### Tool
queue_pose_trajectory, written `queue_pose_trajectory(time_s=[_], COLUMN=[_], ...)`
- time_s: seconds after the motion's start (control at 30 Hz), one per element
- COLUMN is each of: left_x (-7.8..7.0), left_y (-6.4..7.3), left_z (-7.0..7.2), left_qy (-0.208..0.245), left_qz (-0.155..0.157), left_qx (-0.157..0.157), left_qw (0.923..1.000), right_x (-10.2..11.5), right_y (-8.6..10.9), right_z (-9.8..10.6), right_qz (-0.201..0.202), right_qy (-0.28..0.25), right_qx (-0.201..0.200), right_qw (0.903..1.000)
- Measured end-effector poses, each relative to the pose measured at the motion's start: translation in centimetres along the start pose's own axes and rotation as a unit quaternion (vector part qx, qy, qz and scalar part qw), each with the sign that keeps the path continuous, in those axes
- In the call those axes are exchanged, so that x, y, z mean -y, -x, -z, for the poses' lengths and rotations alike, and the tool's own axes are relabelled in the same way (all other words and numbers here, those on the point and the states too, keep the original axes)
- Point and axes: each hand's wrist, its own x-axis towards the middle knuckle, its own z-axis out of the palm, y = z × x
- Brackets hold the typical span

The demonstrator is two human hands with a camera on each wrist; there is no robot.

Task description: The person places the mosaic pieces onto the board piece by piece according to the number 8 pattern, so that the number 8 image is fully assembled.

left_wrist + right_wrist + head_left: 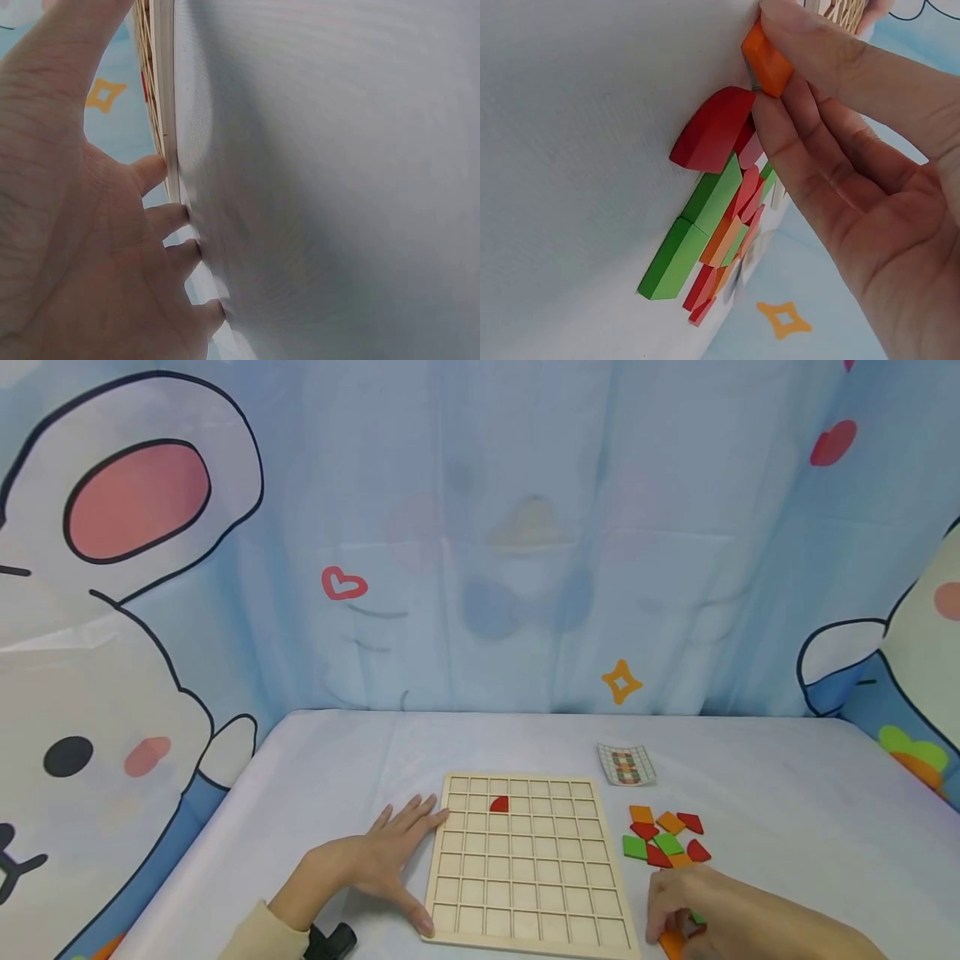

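A pale wooden grid board (523,870) lies flat on the table, with one red quarter-round piece (500,804) in a cell near its far edge. My left hand (375,862) rests at the board's left side, fingers spread, with thumb and index fingertip at the edge. At the board's near right, my right hand (697,902) pinches an orange block (767,60) between thumb and fingers. A red curved block (714,131) sits right by those fingertips, and green blocks (676,259) lie just beyond it.
Several loose red, green and orange pieces (667,843) cluster to the board's right. Behind them is a small printed card (627,766) with a coloured pattern. A white cloth (787,827) covers the table, and a blue cartoon curtain (525,635) hangs behind.
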Motion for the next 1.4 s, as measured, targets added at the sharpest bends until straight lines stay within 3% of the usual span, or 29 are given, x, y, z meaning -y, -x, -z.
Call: queue_pose_trajectory(time_s=[0.13, 0.3, 0.67, 0.9, 1.07, 1.23, 1.33, 1.4], left_x=[0.0, 0.1, 0.2, 0.4, 0.5, 0.5, 0.4, 0.3], left_y=[0.0, 0.1, 0.2, 0.1, -0.2, -0.3, -0.3, -0.3], left_z=[0.0, 0.0, 0.0, 0.0, -0.2, -0.3, -0.3, -0.3], left_qy=[0.001, 0.0, 0.0, 0.008, 0.008, 0.005, 0.003, 0.002], left_qz=[-0.001, -0.003, 0.0, 0.003, 0.003, -0.003, -0.002, -0.001], left_qx=[0.0, -0.004, -0.005, 0.0, 0.002, -0.004, -0.005, -0.004], left_qw=[1.0, 1.0, 1.0, 1.0, 1.0, 1.0, 1.0, 1.0], right_x=[0.3, 0.0, -0.9, -0.4, 0.3, 1.4, 2.2, 3.0], right_y=[-0.3, -0.5, -0.1, -0.4, -1.3, -2.8, -4.1, -5.2], right_z=[0.0, 0.1, 0.6, 1.4, 2.1, 2.7, 3.1, 3.3], right_qz=[-0.026, -0.028, 0.064, 0.095, 0.12, 0.202, 0.235, 0.236], right_qy=[0.019, 0.031, 0.01, 0.06, 0.081, 0.072, 0.064, 0.066], right_qx=[-0.006, -0.012, -0.008, -0.009, -0.027, -0.041, -0.044, -0.047], right_qw=[0.9995, 0.9991, 0.9979, 0.9937, 0.989, 0.976, 0.9687, 0.9683])
